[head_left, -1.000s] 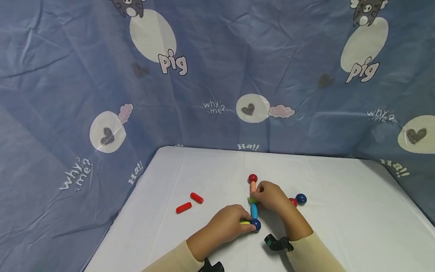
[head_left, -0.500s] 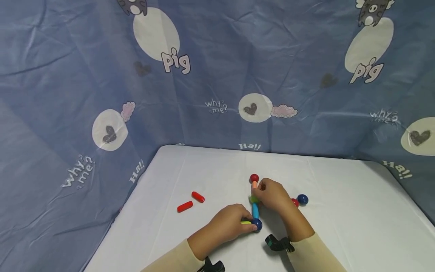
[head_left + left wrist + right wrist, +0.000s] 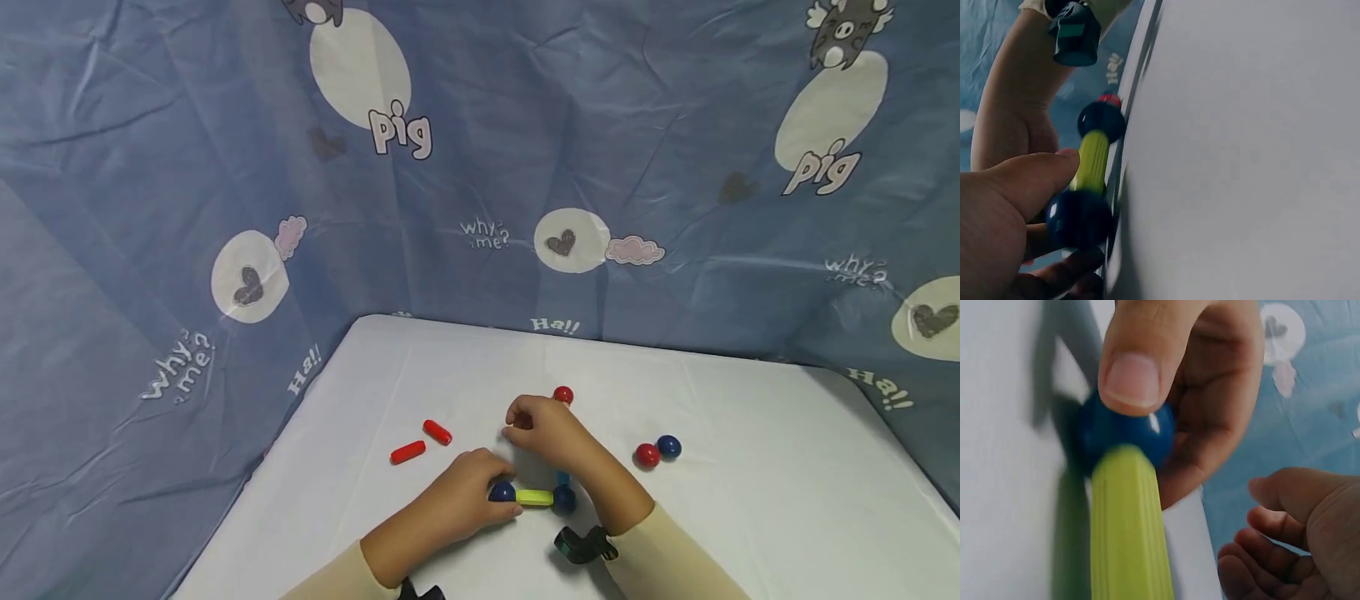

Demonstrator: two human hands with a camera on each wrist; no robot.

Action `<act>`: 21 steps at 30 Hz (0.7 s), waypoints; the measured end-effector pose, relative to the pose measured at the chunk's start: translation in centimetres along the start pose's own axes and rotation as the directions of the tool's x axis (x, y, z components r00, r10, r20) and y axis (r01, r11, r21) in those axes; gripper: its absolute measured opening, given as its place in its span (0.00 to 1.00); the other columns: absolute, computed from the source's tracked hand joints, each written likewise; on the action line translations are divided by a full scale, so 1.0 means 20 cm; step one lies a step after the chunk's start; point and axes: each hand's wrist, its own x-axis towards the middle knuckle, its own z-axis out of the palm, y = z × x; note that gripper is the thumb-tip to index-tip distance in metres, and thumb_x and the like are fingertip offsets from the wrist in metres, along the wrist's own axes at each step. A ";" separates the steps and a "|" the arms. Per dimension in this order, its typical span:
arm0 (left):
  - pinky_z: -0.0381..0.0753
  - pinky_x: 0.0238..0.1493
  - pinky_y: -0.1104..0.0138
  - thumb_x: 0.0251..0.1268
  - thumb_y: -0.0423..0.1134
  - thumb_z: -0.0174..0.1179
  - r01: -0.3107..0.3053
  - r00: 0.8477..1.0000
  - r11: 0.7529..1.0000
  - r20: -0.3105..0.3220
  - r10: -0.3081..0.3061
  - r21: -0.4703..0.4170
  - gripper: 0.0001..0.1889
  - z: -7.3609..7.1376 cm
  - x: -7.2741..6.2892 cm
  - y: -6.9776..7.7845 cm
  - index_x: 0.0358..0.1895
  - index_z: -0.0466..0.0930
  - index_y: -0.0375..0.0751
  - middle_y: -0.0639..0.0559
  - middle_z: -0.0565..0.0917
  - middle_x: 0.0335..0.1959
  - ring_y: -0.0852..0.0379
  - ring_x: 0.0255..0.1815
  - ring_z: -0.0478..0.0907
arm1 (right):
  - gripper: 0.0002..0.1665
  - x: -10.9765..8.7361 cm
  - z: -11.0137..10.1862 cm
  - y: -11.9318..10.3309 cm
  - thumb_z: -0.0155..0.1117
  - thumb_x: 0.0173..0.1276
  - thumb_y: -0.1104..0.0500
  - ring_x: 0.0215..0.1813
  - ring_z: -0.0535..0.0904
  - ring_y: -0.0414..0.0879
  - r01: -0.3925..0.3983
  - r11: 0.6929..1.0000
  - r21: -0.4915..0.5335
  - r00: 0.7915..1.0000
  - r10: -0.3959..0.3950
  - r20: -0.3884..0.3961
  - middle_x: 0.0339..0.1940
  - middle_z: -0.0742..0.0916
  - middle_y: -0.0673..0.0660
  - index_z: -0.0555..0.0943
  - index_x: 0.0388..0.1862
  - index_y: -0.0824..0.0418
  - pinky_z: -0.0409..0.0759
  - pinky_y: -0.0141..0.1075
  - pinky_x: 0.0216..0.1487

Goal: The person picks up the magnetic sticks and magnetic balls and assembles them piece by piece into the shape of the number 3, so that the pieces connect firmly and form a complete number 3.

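My left hand (image 3: 459, 496) grips a dark blue ball (image 3: 502, 492) at one end of a yellow-green rod (image 3: 535, 497). At the rod's other end sits a second dark blue ball (image 3: 564, 500). From there a light blue rod (image 3: 562, 478) runs away from me, partly behind my right arm. Farther along the line a red ball (image 3: 563, 395) shows; the middle is hidden. My right hand (image 3: 547, 433) hovers over this row. In the right wrist view, the right hand (image 3: 1297, 531) has loosely bent fingers with nothing between them, while the left thumb (image 3: 1133, 381) presses the ball.
Two red rods (image 3: 408, 452) lie apart on the white tabletop (image 3: 465, 367), left of the hands. To the right, a loose red ball (image 3: 647, 455) and a dark blue ball (image 3: 669, 447) sit side by side. A printed blue cloth (image 3: 450, 167) hangs behind the table.
My left hand has shifted left from the nearer blue ball to the one at the yellow-green rod's left end. The right hand has let go near the green ball and moved left.
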 end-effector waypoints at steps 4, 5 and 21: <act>0.79 0.57 0.62 0.61 0.53 0.76 -0.026 0.999 0.996 -0.020 0.025 -0.081 0.20 -0.03 -0.05 -0.09 0.54 0.86 0.51 0.64 0.83 0.46 0.66 0.50 0.77 | 0.08 0.07 0.08 -0.08 0.74 0.68 0.54 0.36 0.78 0.41 -0.009 1.000 0.010 0.998 0.008 0.067 0.31 0.84 0.46 0.82 0.37 0.52 0.78 0.36 0.41; 0.79 0.55 0.64 0.61 0.51 0.77 -0.045 0.999 0.994 -0.025 0.042 -0.099 0.19 -0.03 -0.05 -0.11 0.52 0.86 0.52 0.64 0.82 0.45 0.67 0.48 0.77 | 0.08 0.08 0.10 -0.09 0.74 0.68 0.54 0.36 0.78 0.42 -0.019 1.000 0.013 0.996 0.018 0.086 0.31 0.84 0.46 0.82 0.38 0.52 0.78 0.37 0.41; 0.73 0.38 0.71 0.60 0.50 0.77 -0.103 0.994 0.976 -0.061 0.092 -0.194 0.11 -0.03 -0.07 -0.18 0.39 0.84 0.55 0.63 0.80 0.32 0.67 0.35 0.73 | 0.12 0.26 0.33 -0.22 0.79 0.63 0.53 0.31 0.78 0.43 -0.085 0.995 -0.042 0.978 0.091 0.186 0.27 0.84 0.48 0.83 0.39 0.53 0.77 0.37 0.35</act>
